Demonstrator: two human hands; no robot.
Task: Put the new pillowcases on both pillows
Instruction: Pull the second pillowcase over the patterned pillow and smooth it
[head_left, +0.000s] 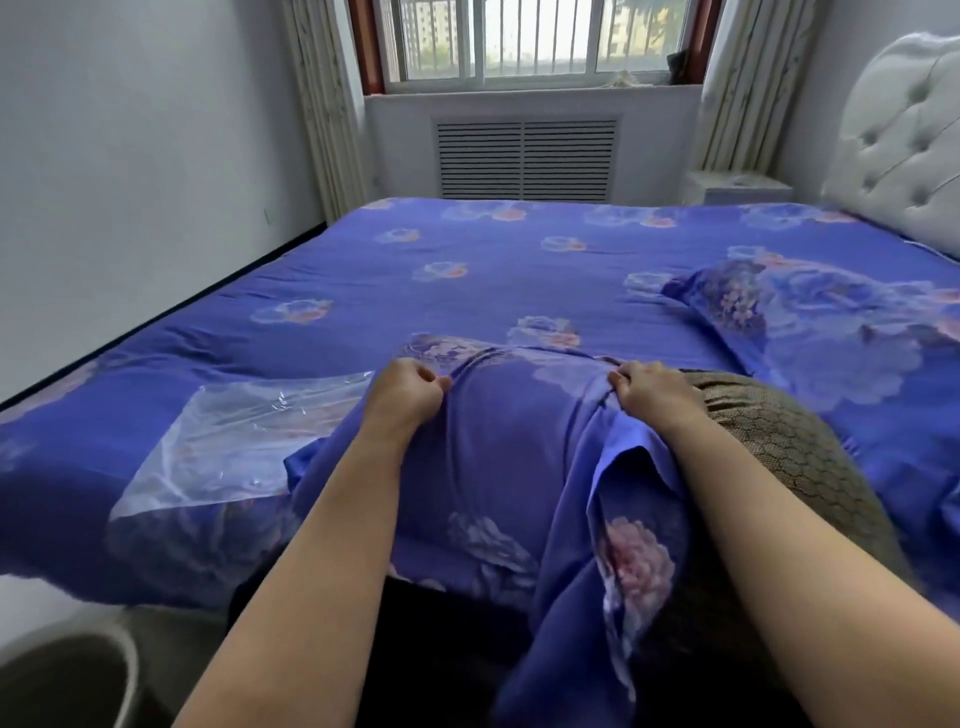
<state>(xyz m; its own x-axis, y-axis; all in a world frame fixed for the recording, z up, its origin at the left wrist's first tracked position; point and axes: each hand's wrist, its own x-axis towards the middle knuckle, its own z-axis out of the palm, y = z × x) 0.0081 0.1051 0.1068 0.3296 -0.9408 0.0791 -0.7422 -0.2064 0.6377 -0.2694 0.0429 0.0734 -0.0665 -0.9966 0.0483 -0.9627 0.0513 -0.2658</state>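
- The left hand (402, 397) is clenched around a bunched fold of a blue pillowcase (524, 452), knuckles up, near the centre of the view.
- The right hand (652, 387) grasps the same pillowcase at its other side, fingers curled into the cloth, toward 3 o'clock of the left hand.
- The pillowcase is a satiny blue-violet with large pale and pink flowers; it stretches between the two hands, wrinkles at each grip, and hangs in loose folds over the near edge of the bed (467, 270) toward 6 o'clock.
- A pillow (800, 457) in a brownish cover with a honeycomb pattern lies just beside and under the right forearm, at 4 o'clock of the right hand; how far it sits inside the pillowcase cannot be told.
- A second pillow (831, 332), already in a matching flowered blue case, rests on the bed at 2 o'clock, near the headboard (904, 140).
- A clear plastic bag (234, 441) lies flat on the sheet at 9 o'clock of the left hand.
- The bed sheet carries the same blue colour with small flower prints.
- A window (535, 41) with bars stands at 12 o'clock, a slatted radiator cover (524, 161) below it.
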